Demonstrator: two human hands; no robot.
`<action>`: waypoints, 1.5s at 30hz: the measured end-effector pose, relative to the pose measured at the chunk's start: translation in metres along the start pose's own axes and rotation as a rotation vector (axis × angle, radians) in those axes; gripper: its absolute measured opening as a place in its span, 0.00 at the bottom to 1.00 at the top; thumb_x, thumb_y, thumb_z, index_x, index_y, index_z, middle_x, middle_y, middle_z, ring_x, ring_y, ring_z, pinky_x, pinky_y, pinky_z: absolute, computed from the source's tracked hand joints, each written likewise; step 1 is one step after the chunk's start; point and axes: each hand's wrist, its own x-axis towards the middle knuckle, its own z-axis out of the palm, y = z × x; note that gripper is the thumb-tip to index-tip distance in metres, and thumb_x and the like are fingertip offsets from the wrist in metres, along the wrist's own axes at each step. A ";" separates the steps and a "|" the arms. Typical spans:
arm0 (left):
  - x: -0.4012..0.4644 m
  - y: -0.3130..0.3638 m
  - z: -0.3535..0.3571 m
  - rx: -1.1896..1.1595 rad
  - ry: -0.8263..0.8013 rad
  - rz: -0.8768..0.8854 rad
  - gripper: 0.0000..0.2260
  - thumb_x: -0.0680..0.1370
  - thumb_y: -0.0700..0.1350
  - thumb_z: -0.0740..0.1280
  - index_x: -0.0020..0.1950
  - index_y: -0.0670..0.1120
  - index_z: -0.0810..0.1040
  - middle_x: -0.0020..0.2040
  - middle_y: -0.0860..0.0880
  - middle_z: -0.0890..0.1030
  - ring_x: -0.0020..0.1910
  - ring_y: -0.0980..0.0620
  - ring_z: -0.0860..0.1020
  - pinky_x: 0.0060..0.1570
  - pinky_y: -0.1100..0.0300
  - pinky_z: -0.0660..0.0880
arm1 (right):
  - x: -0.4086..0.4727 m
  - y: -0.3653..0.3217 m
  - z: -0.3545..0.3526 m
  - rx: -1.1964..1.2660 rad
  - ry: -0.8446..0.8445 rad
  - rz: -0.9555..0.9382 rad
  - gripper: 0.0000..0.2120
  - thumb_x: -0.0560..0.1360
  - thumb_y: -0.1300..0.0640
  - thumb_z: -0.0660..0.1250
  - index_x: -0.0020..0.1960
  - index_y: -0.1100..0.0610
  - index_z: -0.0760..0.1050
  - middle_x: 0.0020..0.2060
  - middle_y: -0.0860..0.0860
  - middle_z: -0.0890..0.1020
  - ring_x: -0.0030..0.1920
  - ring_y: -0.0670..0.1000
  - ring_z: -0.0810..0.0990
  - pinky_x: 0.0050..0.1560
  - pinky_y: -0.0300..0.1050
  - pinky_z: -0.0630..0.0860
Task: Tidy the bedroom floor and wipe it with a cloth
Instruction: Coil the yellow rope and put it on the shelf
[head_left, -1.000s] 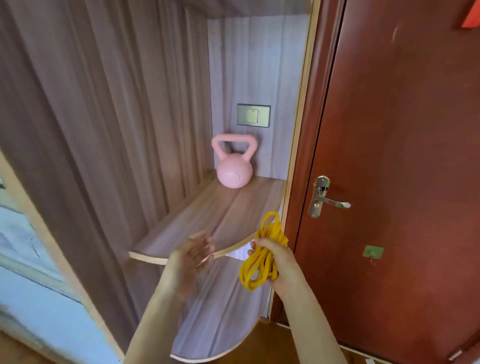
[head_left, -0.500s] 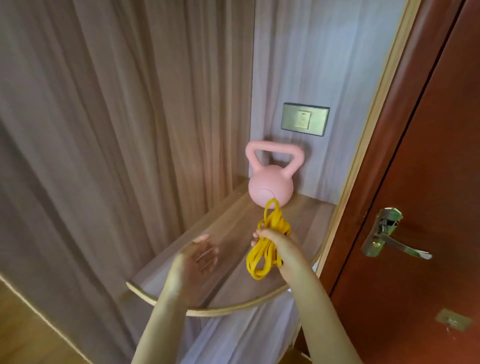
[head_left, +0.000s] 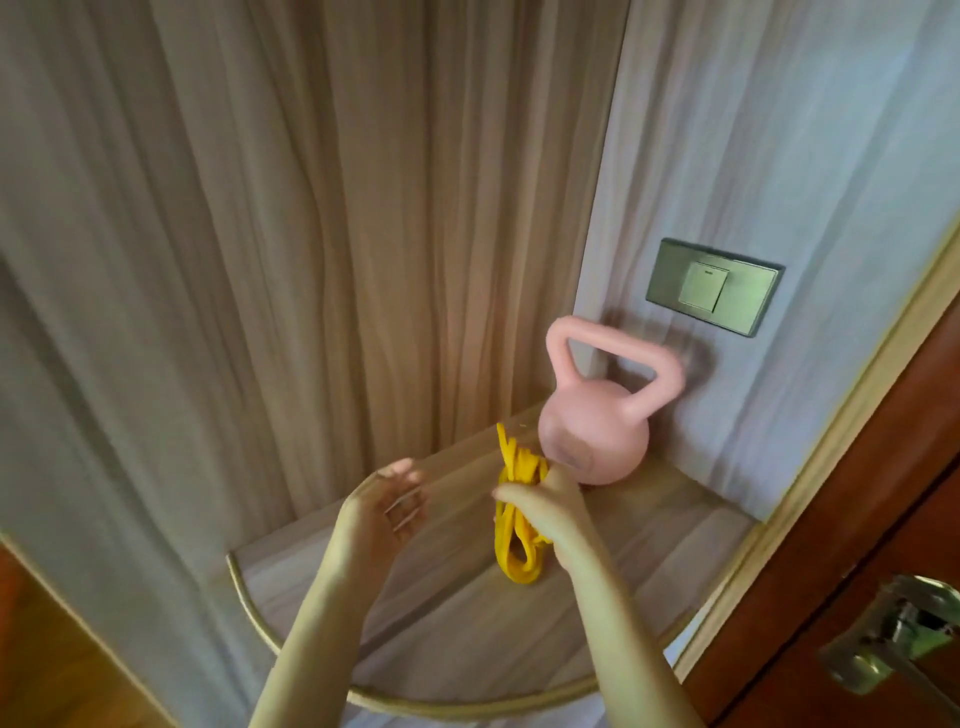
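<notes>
Closer to the kettlebell (head_left: 592, 441) now, the right hand (head_left: 545, 512) pinches a looped yellow band (head_left: 511, 545); flat rubbery strands dangle below its fingers. Left hand (head_left: 387, 512) spread, empty.

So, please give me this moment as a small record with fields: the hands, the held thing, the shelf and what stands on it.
right hand: grips a bundle of yellow band
left hand: fingers relaxed, holds nothing
shelf: rounded wooden corner shelf, under both hands
on shelf: pink kettlebell, upright, in the back corner
wall: light switch above the kettlebell
right edge: red-brown door with metal handle
</notes>
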 end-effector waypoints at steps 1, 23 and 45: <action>-0.001 -0.002 -0.001 -0.010 0.028 0.010 0.09 0.80 0.41 0.56 0.49 0.45 0.76 0.44 0.48 0.78 0.42 0.51 0.77 0.47 0.58 0.71 | 0.004 -0.001 0.002 -0.138 0.000 -0.038 0.11 0.63 0.58 0.73 0.31 0.58 0.71 0.26 0.54 0.76 0.32 0.57 0.78 0.40 0.47 0.76; -0.030 -0.025 -0.009 0.096 0.272 0.223 0.07 0.78 0.36 0.61 0.48 0.46 0.77 0.38 0.51 0.81 0.35 0.55 0.80 0.43 0.61 0.72 | 0.025 0.009 0.040 -0.933 -0.174 -0.364 0.54 0.64 0.29 0.65 0.77 0.53 0.43 0.72 0.61 0.57 0.73 0.62 0.52 0.71 0.60 0.52; -0.138 -0.030 -0.051 0.054 0.384 0.332 0.10 0.78 0.35 0.59 0.48 0.45 0.79 0.39 0.50 0.81 0.38 0.54 0.79 0.43 0.62 0.73 | -0.043 0.046 -0.026 -0.301 0.336 -0.502 0.21 0.69 0.63 0.68 0.61 0.64 0.73 0.56 0.64 0.76 0.59 0.65 0.73 0.62 0.55 0.67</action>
